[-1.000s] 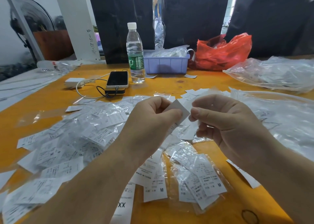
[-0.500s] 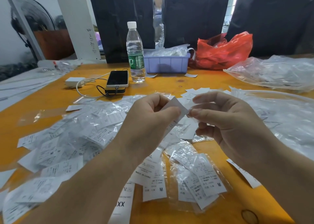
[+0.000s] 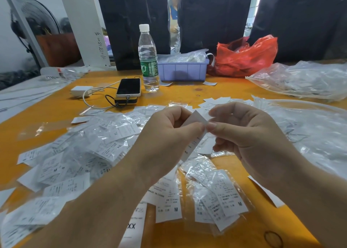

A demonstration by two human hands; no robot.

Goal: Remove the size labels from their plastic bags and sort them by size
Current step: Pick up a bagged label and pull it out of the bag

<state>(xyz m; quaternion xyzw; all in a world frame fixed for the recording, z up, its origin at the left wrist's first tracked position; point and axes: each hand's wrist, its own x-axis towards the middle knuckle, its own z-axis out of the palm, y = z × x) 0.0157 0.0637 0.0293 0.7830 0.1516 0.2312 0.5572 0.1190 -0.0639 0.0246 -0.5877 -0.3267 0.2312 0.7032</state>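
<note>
My left hand (image 3: pixel 169 135) and my right hand (image 3: pixel 247 136) meet above the orange table (image 3: pixel 56 108), both pinching one white size label (image 3: pixel 195 119) between thumbs and forefingers. The strip hangs down between my hands. Below lie loose M labels (image 3: pixel 169 204) and a clear bag of M labels (image 3: pixel 221 197). A heap of bagged labels (image 3: pixel 78 153) spreads to the left. A XX label (image 3: pixel 133 227) shows under my left forearm.
A phone (image 3: pixel 128 87) on a power bank, a white charger (image 3: pixel 80 90) and a water bottle (image 3: pixel 148 59) stand at the back. Behind them sit a lilac bin (image 3: pixel 183 71) and a red bag (image 3: pixel 246 58). Large clear bags (image 3: pixel 304 78) fill the right.
My hands have drawn closer together and a little lower, with my right thumb and forefinger now closed on the label's edge next to my left thumb.
</note>
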